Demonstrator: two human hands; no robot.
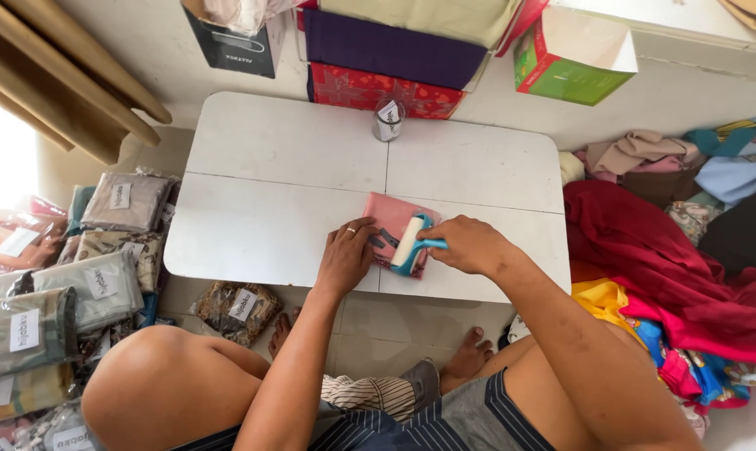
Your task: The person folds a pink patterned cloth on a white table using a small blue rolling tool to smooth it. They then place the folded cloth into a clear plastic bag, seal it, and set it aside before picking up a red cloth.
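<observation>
A small folded pink cloth (388, 215) lies on the low white table (278, 184) near its front edge. My left hand (346, 255) presses flat on the cloth's left edge; a ring shows on one finger. My right hand (468, 244) grips the teal handle of a lint roller (410, 242), whose white roll rests on the cloth's right part.
A small clear cup (388, 120) stands at the table's back edge. Stacked boxes (386, 50) and a green carton (572, 60) sit behind. Several bagged folded cloths (102, 276) lie on the floor at left. A heap of loose coloured fabric (670, 259) fills the right.
</observation>
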